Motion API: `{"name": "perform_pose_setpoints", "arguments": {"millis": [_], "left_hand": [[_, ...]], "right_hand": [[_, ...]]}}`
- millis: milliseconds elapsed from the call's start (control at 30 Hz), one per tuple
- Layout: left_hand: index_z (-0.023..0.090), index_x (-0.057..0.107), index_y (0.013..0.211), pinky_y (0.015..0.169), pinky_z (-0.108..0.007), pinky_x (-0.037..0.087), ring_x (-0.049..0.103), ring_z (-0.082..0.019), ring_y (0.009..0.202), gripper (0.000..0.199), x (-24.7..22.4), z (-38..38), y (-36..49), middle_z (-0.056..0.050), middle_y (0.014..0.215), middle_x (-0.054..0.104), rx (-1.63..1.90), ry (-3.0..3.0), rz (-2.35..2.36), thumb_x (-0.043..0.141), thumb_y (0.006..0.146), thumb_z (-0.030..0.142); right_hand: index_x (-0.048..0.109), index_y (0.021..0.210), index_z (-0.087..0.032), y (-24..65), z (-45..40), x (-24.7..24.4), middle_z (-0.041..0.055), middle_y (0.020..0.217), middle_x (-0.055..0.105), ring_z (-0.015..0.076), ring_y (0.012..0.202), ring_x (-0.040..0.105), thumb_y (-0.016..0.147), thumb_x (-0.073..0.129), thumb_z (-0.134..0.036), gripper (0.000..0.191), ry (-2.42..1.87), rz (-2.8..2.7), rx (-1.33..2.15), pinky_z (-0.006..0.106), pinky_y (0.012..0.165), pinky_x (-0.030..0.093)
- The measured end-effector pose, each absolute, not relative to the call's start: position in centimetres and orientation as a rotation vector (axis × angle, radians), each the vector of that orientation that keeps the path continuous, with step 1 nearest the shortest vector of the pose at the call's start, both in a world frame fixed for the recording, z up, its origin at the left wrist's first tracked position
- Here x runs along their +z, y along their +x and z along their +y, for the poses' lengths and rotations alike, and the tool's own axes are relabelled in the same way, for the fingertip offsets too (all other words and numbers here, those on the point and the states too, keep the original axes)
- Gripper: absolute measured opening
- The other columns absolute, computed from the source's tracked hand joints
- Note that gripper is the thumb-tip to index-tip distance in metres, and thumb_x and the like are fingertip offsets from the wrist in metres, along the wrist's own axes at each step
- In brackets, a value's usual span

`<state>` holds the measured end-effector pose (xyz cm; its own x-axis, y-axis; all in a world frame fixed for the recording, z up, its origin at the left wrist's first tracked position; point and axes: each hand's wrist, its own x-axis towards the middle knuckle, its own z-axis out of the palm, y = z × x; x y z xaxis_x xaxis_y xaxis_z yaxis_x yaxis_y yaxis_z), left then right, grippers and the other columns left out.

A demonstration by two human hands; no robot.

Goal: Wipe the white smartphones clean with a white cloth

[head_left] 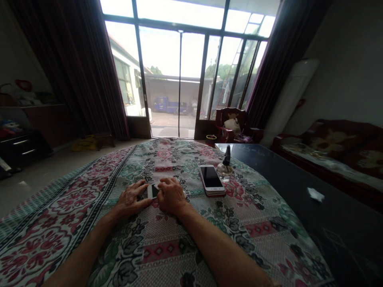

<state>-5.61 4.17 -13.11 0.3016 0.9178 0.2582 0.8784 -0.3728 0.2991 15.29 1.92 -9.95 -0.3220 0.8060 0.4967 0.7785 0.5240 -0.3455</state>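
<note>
Head view: the small white smartphone [152,191] lies on the floral tablecloth [167,235], screen up, between the person's two hands. From where I stand, its long axis appears to run crosswise, left to right; the right end is hidden, so this cannot be confirmed. Left hand [131,198]: fingers loosely parted, thumb on the near side and forefinger on the far side of the phone's exposed left end; the phone lies directly right of these fingertips. Whether they grip its edges I cannot tell. Right hand [172,195]: fingers curled, knuckles up, directly over the dark screen; the phone lies beneath and to the left of them. I cannot tell whether they pinch anything. Both hands are equally close. A larger white smartphone [211,177] lies to the right, apart from the right hand, just beside a black-topped spray bottle [227,160].
</note>
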Motion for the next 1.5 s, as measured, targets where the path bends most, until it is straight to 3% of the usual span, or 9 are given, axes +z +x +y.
{"name": "perform_pose_setpoints", "arguments": {"millis": [233, 567, 800, 967, 1100, 1233, 1367, 1500], "left_hand": [[0.030, 0.054, 0.133, 0.107, -0.047, 0.035, 0.040, -0.032, 0.133, 0.063, -12.9, 4.3, -5.5, -0.005, 0.147, 0.044, 0.554, 2.445, 1.711, 0.059, 0.075, 0.055], [0.023, 0.054, 0.133, 0.108, -0.048, 0.033, 0.039, -0.034, 0.134, 0.065, -12.5, 4.3, -5.4, -0.010, 0.148, 0.042, 0.516, 2.414, 1.700, 0.060, 0.076, 0.054], [0.023, 0.059, 0.127, 0.110, -0.043, 0.032, 0.043, -0.033, 0.131, 0.060, -11.4, 3.9, -4.9, -0.010, 0.144, 0.046, 0.534, 2.419, 1.657, 0.065, 0.073, 0.048], [0.021, 0.057, 0.129, 0.110, -0.044, 0.032, 0.041, -0.033, 0.132, 0.063, -10.8, 3.5, -4.7, -0.010, 0.146, 0.044, 0.512, 2.374, 1.673, 0.066, 0.073, 0.049], [0.024, 0.056, 0.130, 0.110, -0.048, 0.030, 0.037, -0.035, 0.134, 0.064, -11.1, 3.5, -4.8, -0.009, 0.148, 0.042, 0.512, 2.310, 1.702, 0.065, 0.073, 0.052], [0.025, 0.055, 0.131, 0.111, -0.047, 0.029, 0.034, -0.034, 0.136, 0.064, -11.7, 3.8, -5.1, -0.008, 0.149, 0.041, 0.501, 2.308, 1.708, 0.064, 0.074, 0.053], [0.023, 0.055, 0.132, 0.111, -0.044, 0.029, 0.036, -0.032, 0.135, 0.065, -11.4, 3.8, -5.0, -0.009, 0.148, 0.040, 0.480, 2.361, 1.697, 0.063, 0.075, 0.053], [0.023, 0.057, 0.129, 0.110, -0.041, 0.030, 0.040, -0.032, 0.133, 0.063, -11.0, 3.6, -4.8, -0.009, 0.146, 0.043, 0.488, 2.394, 1.672, 0.065, 0.074, 0.052]], "right_hand": [[0.070, 0.082, -0.020, 15.3, 1.9, -9.7, 0.0062, 0.101, 0.063, 0.0201, 0.097, 0.053, 0.079, 0.054, -0.016, 0.016, -1.383, -2.156, 0.051, 0.031, 0.089, 0.043], [0.068, 0.097, -0.019, 14.4, 0.8, -9.2, 0.0050, 0.116, 0.062, 0.0203, 0.106, 0.050, 0.082, 0.054, -0.018, 0.020, -1.092, -2.407, 0.094, 0.031, 0.095, 0.039], [0.071, 0.090, -0.017, 15.9, 2.3, -9.0, 0.0094, 0.105, 0.066, 0.0215, 0.100, 0.053, 0.084, 0.048, -0.012, 0.024, -1.457, -2.222, 0.022, 0.031, 0.091, 0.039], [0.069, 0.101, -0.013, 16.3, 2.5, -8.8, 0.0128, 0.113, 0.062, 0.0251, 0.108, 0.049, 0.083, 0.046, -0.010, 0.029, -1.613, -2.117, 0.010, 0.033, 0.092, 0.039], [0.064, 0.110, -0.013, 14.5, 1.2, -9.1, 0.0110, 0.123, 0.057, 0.0249, 0.112, 0.045, 0.083, 0.052, -0.016, 0.030, -1.431, -2.298, 0.085, 0.034, 0.095, 0.037], [0.062, 0.116, -0.017, 13.2, 0.4, -9.4, 0.0073, 0.120, 0.059, 0.0225, 0.110, 0.044, 0.084, 0.053, -0.020, 0.033, -1.254, -2.395, 0.112, 0.033, 0.095, 0.036], [0.067, 0.107, -0.018, 14.2, 1.3, -9.2, 0.0069, 0.115, 0.062, 0.0230, 0.107, 0.047, 0.083, 0.055, -0.025, 0.027, -1.373, -2.334, 0.081, 0.032, 0.095, 0.036], [0.070, 0.100, -0.019, 16.8, 2.9, -8.8, 0.0068, 0.115, 0.064, 0.0219, 0.106, 0.049, 0.085, 0.048, -0.015, 0.027, -1.563, -2.182, 0.028, 0.031, 0.093, 0.035]]}}
